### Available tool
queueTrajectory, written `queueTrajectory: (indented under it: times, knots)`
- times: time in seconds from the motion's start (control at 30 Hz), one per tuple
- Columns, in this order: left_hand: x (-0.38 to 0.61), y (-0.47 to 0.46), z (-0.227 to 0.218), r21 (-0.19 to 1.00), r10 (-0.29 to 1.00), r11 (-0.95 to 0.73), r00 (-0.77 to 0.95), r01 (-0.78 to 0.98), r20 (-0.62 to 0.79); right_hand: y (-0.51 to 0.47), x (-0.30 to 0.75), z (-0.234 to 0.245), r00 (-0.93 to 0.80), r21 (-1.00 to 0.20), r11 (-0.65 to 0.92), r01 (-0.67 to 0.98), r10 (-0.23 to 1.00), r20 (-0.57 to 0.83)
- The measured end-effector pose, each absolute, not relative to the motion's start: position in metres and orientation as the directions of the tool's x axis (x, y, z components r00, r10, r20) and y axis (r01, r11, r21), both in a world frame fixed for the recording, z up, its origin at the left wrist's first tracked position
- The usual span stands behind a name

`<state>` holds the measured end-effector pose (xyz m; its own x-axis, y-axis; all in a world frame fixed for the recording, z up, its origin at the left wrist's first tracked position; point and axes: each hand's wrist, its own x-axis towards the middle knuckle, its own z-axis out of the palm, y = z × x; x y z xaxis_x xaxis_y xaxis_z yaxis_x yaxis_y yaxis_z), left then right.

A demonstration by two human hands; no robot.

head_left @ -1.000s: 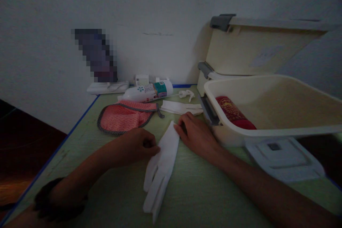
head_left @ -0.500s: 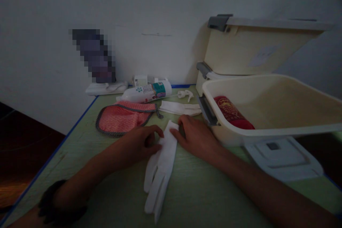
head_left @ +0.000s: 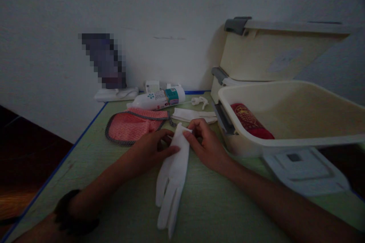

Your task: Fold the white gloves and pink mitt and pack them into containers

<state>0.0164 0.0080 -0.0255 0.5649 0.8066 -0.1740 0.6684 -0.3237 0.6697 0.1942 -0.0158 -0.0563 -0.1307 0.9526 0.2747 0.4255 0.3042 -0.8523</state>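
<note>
A white glove (head_left: 172,176) lies flat on the green table (head_left: 216,209), fingers pointing toward me. My left hand (head_left: 151,150) pinches the left side of its cuff. My right hand (head_left: 207,144) pinches the cuff's right side, fingers closed on the fabric. A second white glove (head_left: 194,115) lies folded just beyond my hands. A pink mesh pouch (head_left: 132,126) with a dark cord trim rests to the left of it.
A cream plastic bin (head_left: 285,121) stands open at the right with a red roll (head_left: 251,121) inside and its lid leaning on the wall. A white spray bottle (head_left: 159,98) lies by the wall. A white flat lid (head_left: 305,169) sits in front of the bin.
Both hands moved a little up the glove to its cuff and closed on its two edges; the glove has shifted slightly.
</note>
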Motion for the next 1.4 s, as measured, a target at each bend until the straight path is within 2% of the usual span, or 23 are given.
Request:
queueTrajectory:
  times: [0.13, 0.27, 0.37, 0.5, 0.7, 0.8, 0.97, 1.17, 1.4]
  knots:
    - [0.0147, 0.0119, -0.0256, 0.683, 0.735, -0.366, 0.646, 0.632, -0.205, -0.0131, 0.1931, -0.0581, -0.039, -0.88, 0.319, 0.352, 0.944, 0.326]
    - [0.0115, 0.0138, -0.0276, 0.7, 0.728, -0.322, 0.639, 0.638, -0.247, -0.0112, 0.194, -0.0572, -0.075, -0.914, 0.259, 0.312, 0.966, 0.248]
    - [0.0096, 0.0155, -0.0292, 0.708, 0.721, -0.309, 0.642, 0.635, -0.261, -0.0113, 0.1952, -0.0553, -0.138, -0.898, 0.223, 0.379, 0.973, 0.183]
    - [0.0105, 0.0153, -0.0287, 0.719, 0.724, -0.315, 0.647, 0.62, -0.24, -0.012, 0.1963, -0.0543, -0.156, -0.861, 0.227, 0.456, 0.972, 0.174]
    - [0.0141, 0.009, -0.0271, 0.847, 0.71, -0.113, 0.639, 0.519, -0.297, -0.0133, 0.1947, -0.0563, -0.121, -0.885, 0.259, 0.387, 0.966, 0.229]
    - [0.0134, 0.0086, -0.0266, 0.846, 0.689, -0.039, 0.628, 0.531, -0.362, -0.0141, 0.1938, -0.0571, -0.103, -0.898, 0.256, 0.359, 0.967, 0.234]
    - [0.0109, 0.0107, -0.0272, 0.837, 0.647, -0.106, 0.676, 0.536, -0.352, -0.0146, 0.1937, -0.0578, -0.089, -0.899, 0.261, 0.353, 0.965, 0.246]
    - [0.0124, 0.0119, -0.0262, 0.835, 0.628, -0.147, 0.702, 0.53, -0.335, -0.0142, 0.1951, -0.0578, -0.208, -0.9, 0.24, 0.364, 0.963, 0.172]
    - [0.0111, 0.0123, -0.0261, 0.812, 0.631, -0.192, 0.704, 0.551, -0.328, -0.014, 0.1948, -0.0556, -0.156, -0.861, 0.253, 0.441, 0.966, 0.204]
